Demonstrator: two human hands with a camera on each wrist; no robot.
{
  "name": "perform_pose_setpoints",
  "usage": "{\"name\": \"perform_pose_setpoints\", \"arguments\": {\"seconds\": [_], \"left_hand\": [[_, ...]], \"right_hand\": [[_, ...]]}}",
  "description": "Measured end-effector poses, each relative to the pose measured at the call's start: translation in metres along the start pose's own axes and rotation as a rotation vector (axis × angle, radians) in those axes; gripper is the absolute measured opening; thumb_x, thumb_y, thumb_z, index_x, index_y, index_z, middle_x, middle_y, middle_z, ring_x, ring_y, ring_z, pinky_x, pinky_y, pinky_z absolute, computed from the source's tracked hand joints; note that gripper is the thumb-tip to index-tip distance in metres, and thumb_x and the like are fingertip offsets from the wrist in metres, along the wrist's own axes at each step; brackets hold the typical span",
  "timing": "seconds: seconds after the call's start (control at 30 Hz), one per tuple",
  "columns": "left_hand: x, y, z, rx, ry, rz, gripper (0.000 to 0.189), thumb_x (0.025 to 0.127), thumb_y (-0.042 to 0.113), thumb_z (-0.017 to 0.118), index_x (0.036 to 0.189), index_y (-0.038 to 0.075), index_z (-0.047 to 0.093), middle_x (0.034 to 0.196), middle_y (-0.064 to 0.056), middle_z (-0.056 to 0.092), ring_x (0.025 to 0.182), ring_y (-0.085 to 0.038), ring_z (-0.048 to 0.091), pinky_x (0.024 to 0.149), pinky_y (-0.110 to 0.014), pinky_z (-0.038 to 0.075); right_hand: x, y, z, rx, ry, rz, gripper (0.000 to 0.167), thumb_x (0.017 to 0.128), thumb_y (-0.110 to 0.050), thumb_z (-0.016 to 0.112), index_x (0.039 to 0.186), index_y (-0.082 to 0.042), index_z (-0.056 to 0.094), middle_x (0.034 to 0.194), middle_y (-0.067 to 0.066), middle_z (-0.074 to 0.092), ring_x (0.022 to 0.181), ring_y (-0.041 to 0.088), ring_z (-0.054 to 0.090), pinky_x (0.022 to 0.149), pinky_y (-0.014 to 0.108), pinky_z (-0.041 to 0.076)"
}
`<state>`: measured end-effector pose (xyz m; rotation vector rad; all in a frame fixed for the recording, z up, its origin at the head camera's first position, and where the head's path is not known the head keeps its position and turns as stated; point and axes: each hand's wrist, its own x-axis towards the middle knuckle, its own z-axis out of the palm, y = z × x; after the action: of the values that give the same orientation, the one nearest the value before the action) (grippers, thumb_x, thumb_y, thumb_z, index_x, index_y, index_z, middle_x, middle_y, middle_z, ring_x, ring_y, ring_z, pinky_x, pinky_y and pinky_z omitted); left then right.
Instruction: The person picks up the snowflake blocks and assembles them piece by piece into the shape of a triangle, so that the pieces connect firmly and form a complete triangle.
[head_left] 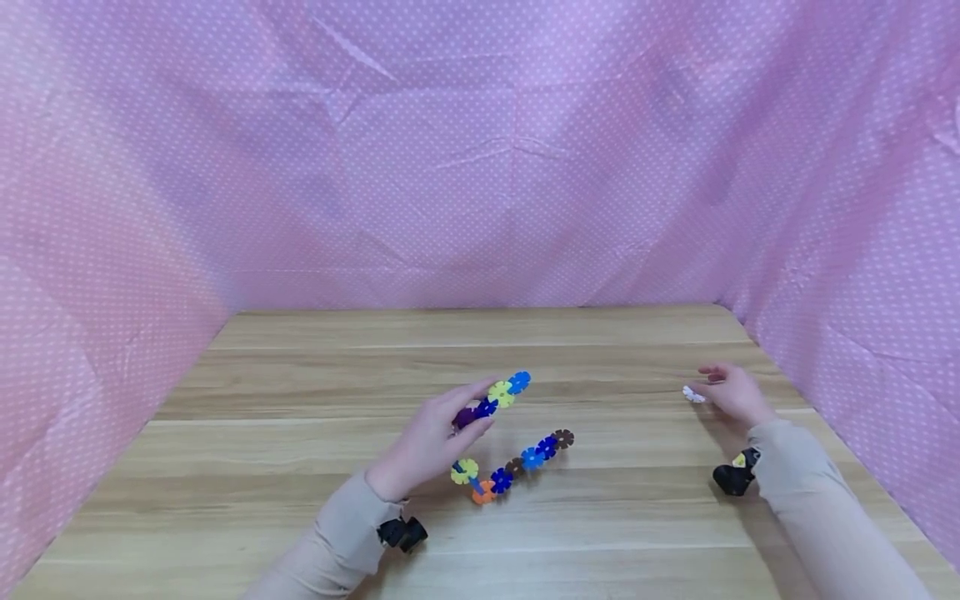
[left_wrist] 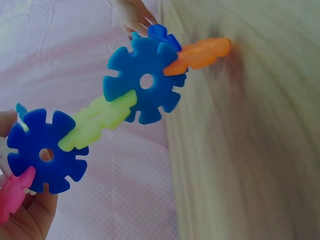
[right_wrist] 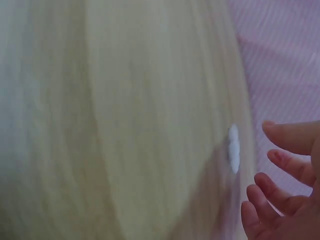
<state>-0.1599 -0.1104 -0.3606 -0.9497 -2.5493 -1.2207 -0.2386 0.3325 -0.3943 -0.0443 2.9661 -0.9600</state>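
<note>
My left hand (head_left: 427, 437) grips a bent chain of joined plastic snowflake discs (head_left: 533, 457) in blue, brown, orange, yellow and purple. In the left wrist view, a dark blue disc (left_wrist: 30, 150) and a pink one (left_wrist: 12, 192) sit by the fingers, with a light green disc (left_wrist: 97, 120) leading to a teal-blue one (left_wrist: 145, 82) and an orange one (left_wrist: 202, 54). At the right of the table, a white snowflake disc (right_wrist: 234, 149) lies flat. Beside it my right hand (head_left: 738, 396) has its fingers spread, apart from the disc in the right wrist view.
A wooden table (head_left: 300, 358) spreads beneath both hands. Pink polka-dot cloth (head_left: 480, 167) hangs around its back and sides. Black wrist cameras (head_left: 735, 477) are strapped at both cuffs.
</note>
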Motion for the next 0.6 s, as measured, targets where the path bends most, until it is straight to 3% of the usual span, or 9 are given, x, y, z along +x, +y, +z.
{"name": "perform_pose_setpoints", "arguments": {"seconds": [0.13,0.23,0.33,0.47,0.6], "left_hand": [[-0.002,-0.003,0.005,-0.041,0.038,-0.069,0.047,0.094,0.016,0.059,0.140,0.015,0.045,0.119,-0.006,0.063,0.063,-0.003,0.050,0.053,-0.020,0.047],[-0.002,-0.005,0.008,-0.079,0.095,-0.146,0.048,0.094,0.015,0.059,0.140,0.015,0.045,0.119,-0.009,0.062,0.071,-0.005,0.054,0.059,-0.020,0.050],[-0.003,-0.006,0.011,-0.119,0.148,-0.215,0.048,0.093,0.014,0.060,0.140,0.016,0.045,0.118,-0.008,0.062,0.078,-0.008,0.058,0.063,-0.021,0.052],[-0.002,-0.010,0.015,-0.164,0.176,-0.257,0.048,0.094,0.012,0.058,0.140,0.017,0.045,0.115,-0.008,0.063,0.079,-0.011,0.062,0.063,-0.022,0.052],[-0.003,-0.014,0.017,-0.235,0.185,-0.308,0.048,0.096,0.013,0.056,0.141,0.019,0.043,0.117,-0.011,0.060,0.083,-0.014,0.064,0.065,-0.022,0.053]], "right_hand": [[0.004,0.012,0.001,-0.040,-0.010,-0.009,0.051,0.087,-0.018,0.065,0.118,0.018,0.049,0.113,0.040,0.054,0.098,0.047,0.057,0.074,0.037,0.051],[0.007,0.014,0.003,-0.054,-0.022,-0.018,0.048,0.086,-0.017,0.066,0.116,0.017,0.051,0.111,0.037,0.057,0.093,0.042,0.060,0.068,0.028,0.049],[0.011,0.013,0.005,-0.074,-0.032,-0.043,0.042,0.085,-0.013,0.066,0.112,0.017,0.054,0.105,0.034,0.061,0.086,0.035,0.062,0.067,0.028,0.048],[0.014,0.009,0.007,-0.075,-0.051,-0.051,0.038,0.082,-0.008,0.067,0.108,0.017,0.056,0.094,0.029,0.064,0.076,0.021,0.061,0.064,0.028,0.047],[0.015,0.005,0.011,-0.031,-0.103,-0.022,0.039,0.081,-0.007,0.068,0.109,0.017,0.055,0.092,0.028,0.064,0.078,0.021,0.060,0.064,0.027,0.047]]}}
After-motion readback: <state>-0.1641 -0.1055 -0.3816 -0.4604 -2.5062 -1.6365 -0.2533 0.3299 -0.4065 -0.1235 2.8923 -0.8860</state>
